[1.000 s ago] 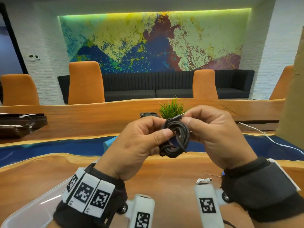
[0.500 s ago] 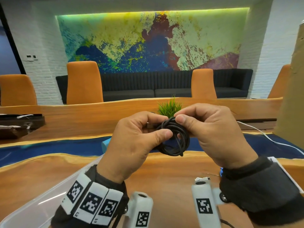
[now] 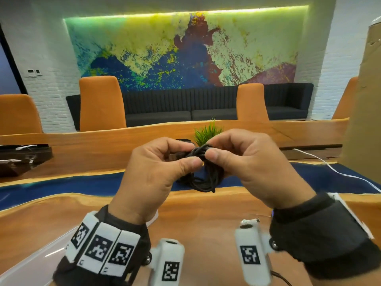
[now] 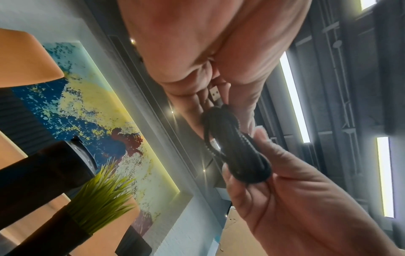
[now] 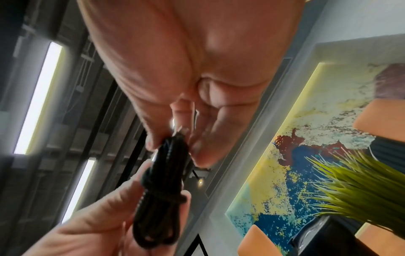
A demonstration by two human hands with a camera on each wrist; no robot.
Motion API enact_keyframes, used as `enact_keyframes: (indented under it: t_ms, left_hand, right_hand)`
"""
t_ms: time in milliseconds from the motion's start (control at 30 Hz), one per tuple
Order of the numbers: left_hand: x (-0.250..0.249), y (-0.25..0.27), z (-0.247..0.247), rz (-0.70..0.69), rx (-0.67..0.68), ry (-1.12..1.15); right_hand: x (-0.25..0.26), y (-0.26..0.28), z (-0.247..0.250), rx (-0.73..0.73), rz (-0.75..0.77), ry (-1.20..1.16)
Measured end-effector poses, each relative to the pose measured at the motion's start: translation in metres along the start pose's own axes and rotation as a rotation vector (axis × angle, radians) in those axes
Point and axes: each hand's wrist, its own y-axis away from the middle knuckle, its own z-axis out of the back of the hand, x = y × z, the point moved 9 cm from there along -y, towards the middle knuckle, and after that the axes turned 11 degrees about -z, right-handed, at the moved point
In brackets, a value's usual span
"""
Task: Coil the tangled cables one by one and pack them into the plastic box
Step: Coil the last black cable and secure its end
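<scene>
A black braided cable (image 3: 203,179), wound into a small coil, hangs in the air between both hands over the wooden table (image 3: 206,219). My left hand (image 3: 186,155) pinches the coil's top from the left, thumb in front. My right hand (image 3: 212,150) pinches the same knot-like top from the right. In the left wrist view the coil (image 4: 237,152) shows a USB plug (image 4: 215,93) lying between the left fingers. The right wrist view shows the right fingertips (image 5: 197,155) on the coil (image 5: 160,199). The clear plastic box (image 3: 31,263) lies at the lower left, mostly cut off.
A small green plant (image 3: 207,134) stands just behind the hands. A white cable (image 3: 329,169) trails across the table's blue strip at the right. A tall cardboard sheet (image 3: 367,100) stands at the far right. A small white connector (image 3: 250,220) lies near my right wrist.
The cable end that stuck up from the coil no longer shows. Both thumbs have closed in on the coil's top, and the coil has tilted to hang lower and flatter.
</scene>
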Motion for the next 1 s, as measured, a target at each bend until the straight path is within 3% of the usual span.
enact_keyframes:
  t_ms: [300,433,567,767,1000]
  left_hand:
    - [0.006,0.002,-0.003,0.022,0.018,0.057]
    - [0.01,0.002,-0.003,0.052,-0.018,0.138]
    - [0.015,0.003,-0.005,0.082,-0.004,0.141]
    - [0.02,0.004,-0.006,0.095,0.016,0.116]
    - [0.01,0.003,-0.009,0.023,-0.071,-0.077]
  right_hand:
    - [-0.001,0.0,0.011,-0.147,0.056,-0.082]
    - [0.005,0.003,0.008,-0.184,0.122,0.012]
    - [0.005,0.002,0.01,-0.144,0.095,0.052]
    - [-0.019,-0.005,0.007,-0.009,-0.079,-0.099]
    - [-0.015,-0.002,0.002,0.042,-0.136,0.158]
